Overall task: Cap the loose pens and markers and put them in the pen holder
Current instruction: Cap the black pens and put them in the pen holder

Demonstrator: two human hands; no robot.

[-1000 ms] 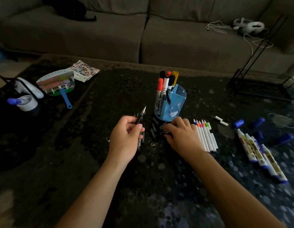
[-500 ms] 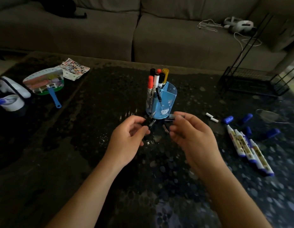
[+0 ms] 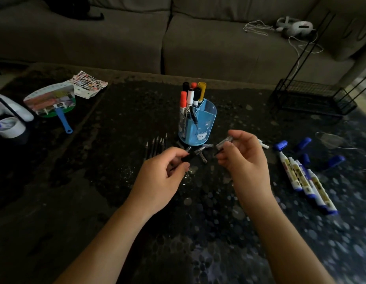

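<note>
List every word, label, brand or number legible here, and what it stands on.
No text is legible.
Blue-ended markers: barrel labels, too blurred.
Upright markers: dark print, too small.
Pen holder: white animal drawing, no words seen.
Paper sheet: coloured patches, too small.
Hand fan: printed picture, blurred.

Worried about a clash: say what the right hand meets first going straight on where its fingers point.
Probably the black pen gripped by the left hand; the right hand, pinching a pen cap, points leftward at it. Depth unclear.
</note>
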